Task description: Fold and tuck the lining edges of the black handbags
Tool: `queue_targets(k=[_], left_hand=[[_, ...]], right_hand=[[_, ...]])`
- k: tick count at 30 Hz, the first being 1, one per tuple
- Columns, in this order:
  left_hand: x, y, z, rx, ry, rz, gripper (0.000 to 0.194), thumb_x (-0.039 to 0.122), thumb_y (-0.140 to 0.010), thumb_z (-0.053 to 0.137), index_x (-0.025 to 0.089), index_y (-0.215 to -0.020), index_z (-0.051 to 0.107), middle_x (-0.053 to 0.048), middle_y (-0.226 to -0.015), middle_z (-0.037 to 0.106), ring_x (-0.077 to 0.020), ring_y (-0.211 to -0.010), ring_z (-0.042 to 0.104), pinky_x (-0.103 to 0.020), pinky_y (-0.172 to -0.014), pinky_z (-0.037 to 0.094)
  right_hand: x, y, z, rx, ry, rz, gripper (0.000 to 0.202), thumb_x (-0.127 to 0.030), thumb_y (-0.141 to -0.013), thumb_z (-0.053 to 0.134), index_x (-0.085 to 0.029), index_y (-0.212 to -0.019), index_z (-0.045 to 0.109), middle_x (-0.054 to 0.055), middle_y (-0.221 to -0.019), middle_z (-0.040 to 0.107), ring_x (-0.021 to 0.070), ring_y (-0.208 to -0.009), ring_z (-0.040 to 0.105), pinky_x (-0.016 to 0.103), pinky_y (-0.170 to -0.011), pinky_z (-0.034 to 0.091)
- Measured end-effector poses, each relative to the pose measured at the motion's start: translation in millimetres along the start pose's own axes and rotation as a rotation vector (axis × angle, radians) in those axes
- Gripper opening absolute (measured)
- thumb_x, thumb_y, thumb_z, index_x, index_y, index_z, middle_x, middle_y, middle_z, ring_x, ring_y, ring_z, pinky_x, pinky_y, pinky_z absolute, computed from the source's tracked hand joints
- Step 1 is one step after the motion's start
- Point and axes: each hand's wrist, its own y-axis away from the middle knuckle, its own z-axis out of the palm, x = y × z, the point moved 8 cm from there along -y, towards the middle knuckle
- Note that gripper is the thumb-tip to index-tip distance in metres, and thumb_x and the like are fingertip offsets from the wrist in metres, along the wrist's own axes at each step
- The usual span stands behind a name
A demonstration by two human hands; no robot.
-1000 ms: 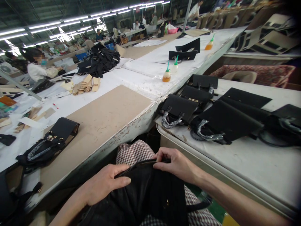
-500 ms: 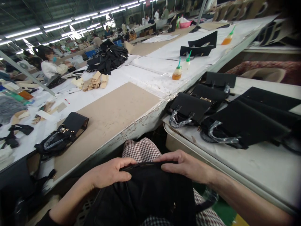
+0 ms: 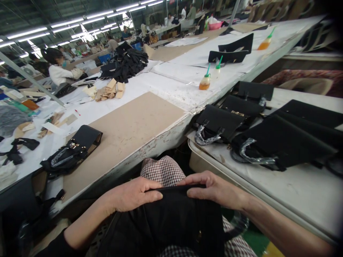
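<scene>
Across my lap, over checked cloth [image 3: 163, 170], lies a black bag [image 3: 171, 221]. My left hand [image 3: 132, 194] pinches its far top edge, thumb on the near side and fingers beyond the edge. To its right, my right hand [image 3: 213, 189] grips the same edge in a like way, with a small gap between the two hands. A plastic-wrapped handle [image 3: 239, 225] sticks out at the bag's right side, below my right wrist. The bag's lower part runs out of view, and the fingertips behind the edge are partly hidden.
On the left table, a black handbag [image 3: 77, 148] rests on brown board [image 3: 134, 117]. Several black bags [image 3: 281, 139] with wrapped handles cover the right table [image 3: 302, 192]. A glue bottle [image 3: 205, 82] stands farther back. A co-worker in white [image 3: 60, 73] sits beyond a black pile [image 3: 128, 62].
My left hand has slid right along the bag's top edge, closer to my right hand. My right hand keeps its grip. The whole view has shifted slightly.
</scene>
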Motion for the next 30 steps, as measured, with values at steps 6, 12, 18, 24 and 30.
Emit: queue_targets(k=[6,12,18,24,30], left_hand=[[-9.9,2.2,7.1,-0.024,0.173,-0.065,0.034,0.041,-0.096,0.055,0.014,-0.109,0.071,-0.003,-0.106,0.071,-0.0241,-0.098,0.064,-0.024,-0.077,0.049],[-14.9,4.6,15.3,-0.050,0.320,-0.090,0.036,0.041,-0.093,0.060,0.015,-0.115,0.070,-0.005,-0.110,0.072,-0.0242,-0.097,0.066,-0.027,-0.081,0.052],[-12.7,6.9,19.3,-0.060,0.409,-0.047,0.038,0.040,-0.094,0.062,0.015,-0.122,0.069,-0.007,-0.107,0.072,-0.0269,-0.103,0.066,-0.032,-0.089,0.052],[-6.9,8.7,18.4,-0.074,0.394,-0.013,0.038,0.038,-0.095,0.063,0.016,-0.126,0.068,-0.008,-0.109,0.072,-0.0276,-0.105,0.066,-0.035,-0.093,0.051],[-7.3,8.7,20.0,-0.112,0.400,-0.007,0.037,0.035,-0.095,0.063,0.017,-0.127,0.068,-0.008,-0.112,0.072,-0.0253,-0.103,0.066,-0.031,-0.091,0.051]], right_hand=[[5.7,-3.4,-1.7,-0.002,-0.044,0.047,0.045,-0.034,-0.081,0.078,-0.019,-0.123,0.070,0.004,-0.104,0.074,0.0201,-0.088,0.069,0.026,-0.079,0.054],[4.9,-2.3,2.5,-0.075,-0.091,0.081,0.044,-0.030,-0.074,0.082,-0.017,-0.115,0.073,0.003,-0.102,0.074,0.0193,-0.089,0.068,0.024,-0.080,0.054],[6.7,3.0,4.4,-0.165,-0.163,0.138,0.037,-0.036,-0.074,0.084,-0.012,-0.101,0.075,0.006,-0.098,0.074,0.0168,-0.080,0.069,0.023,-0.075,0.055],[2.5,6.9,5.9,-0.204,-0.180,0.093,0.034,-0.037,-0.080,0.081,-0.010,-0.100,0.075,0.007,-0.092,0.074,0.0180,-0.080,0.070,0.025,-0.076,0.055],[-0.2,8.6,10.4,-0.191,-0.157,0.072,0.039,-0.042,-0.083,0.077,-0.011,-0.107,0.075,0.007,-0.092,0.074,0.0192,-0.081,0.069,0.027,-0.079,0.055]])
